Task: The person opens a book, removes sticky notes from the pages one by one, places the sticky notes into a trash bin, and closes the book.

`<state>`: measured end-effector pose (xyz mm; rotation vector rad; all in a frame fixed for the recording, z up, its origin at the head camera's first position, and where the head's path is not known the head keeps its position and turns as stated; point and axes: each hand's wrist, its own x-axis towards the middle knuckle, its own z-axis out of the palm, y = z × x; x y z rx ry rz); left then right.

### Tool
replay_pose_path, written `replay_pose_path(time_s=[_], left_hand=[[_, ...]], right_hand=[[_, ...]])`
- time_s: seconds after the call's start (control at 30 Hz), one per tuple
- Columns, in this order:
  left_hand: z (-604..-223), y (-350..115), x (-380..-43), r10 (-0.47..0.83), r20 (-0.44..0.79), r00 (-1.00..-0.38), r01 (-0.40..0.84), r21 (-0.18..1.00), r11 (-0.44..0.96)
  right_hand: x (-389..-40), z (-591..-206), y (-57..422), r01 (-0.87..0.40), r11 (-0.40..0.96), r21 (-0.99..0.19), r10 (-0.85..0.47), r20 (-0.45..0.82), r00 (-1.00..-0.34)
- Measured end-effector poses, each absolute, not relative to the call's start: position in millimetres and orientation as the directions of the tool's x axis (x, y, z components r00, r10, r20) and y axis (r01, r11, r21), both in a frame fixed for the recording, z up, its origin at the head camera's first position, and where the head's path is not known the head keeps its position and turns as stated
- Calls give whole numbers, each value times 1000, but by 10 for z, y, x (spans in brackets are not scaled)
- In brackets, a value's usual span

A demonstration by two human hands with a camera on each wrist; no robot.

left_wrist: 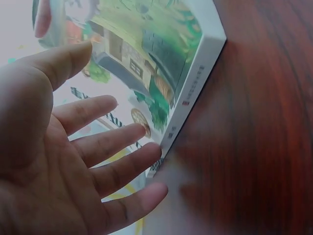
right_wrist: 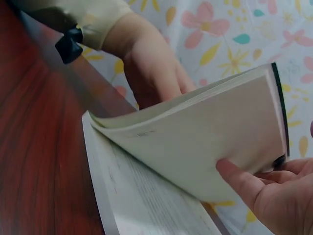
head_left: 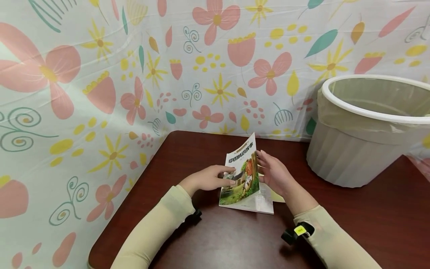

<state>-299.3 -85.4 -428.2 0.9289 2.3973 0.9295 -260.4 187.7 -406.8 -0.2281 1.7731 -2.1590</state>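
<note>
A paperback book (head_left: pixel 246 181) with an illustrated cover and Chinese characters lies partly opened on the dark table, its cover and a block of pages raised. My left hand (head_left: pixel 209 178) is at the left of the cover, fingers extended; in the left wrist view its spread fingertips (left_wrist: pixel 151 152) are close by the spine. At the free edge, my right hand (head_left: pixel 277 175) pinches the raised part. The right wrist view shows its thumb (right_wrist: pixel 234 176) against a nearly blank page, the other fingers partly hidden behind the edge. Below, a printed page (right_wrist: pixel 146 191) lies flat.
A pale ribbed trash bin (head_left: pixel 346 157) with a white rim and a liner stands at the right of the reddish-brown table (head_left: pixel 188 239). Behind the table hangs a flower-patterned cloth (head_left: pixel 215 93), which also runs along the left side. A yellowish sheet (head_left: pixel 277 197) shows beside the book.
</note>
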Motion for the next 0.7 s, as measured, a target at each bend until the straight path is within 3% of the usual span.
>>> replay_pose_path(time_s=[0.47, 0.7], left_hand=[[-4310, -987, -3063, 708, -44, -705, 380, 820, 429], [-4272, -1046, -3043, 635, -109, -764, 154, 926, 344]], right_hand=[[-2611, -4086, 1362, 99, -65, -993, -384, -67, -921], [-2580, -4143, 1159, 22, 22, -1000, -356, -28, -934]])
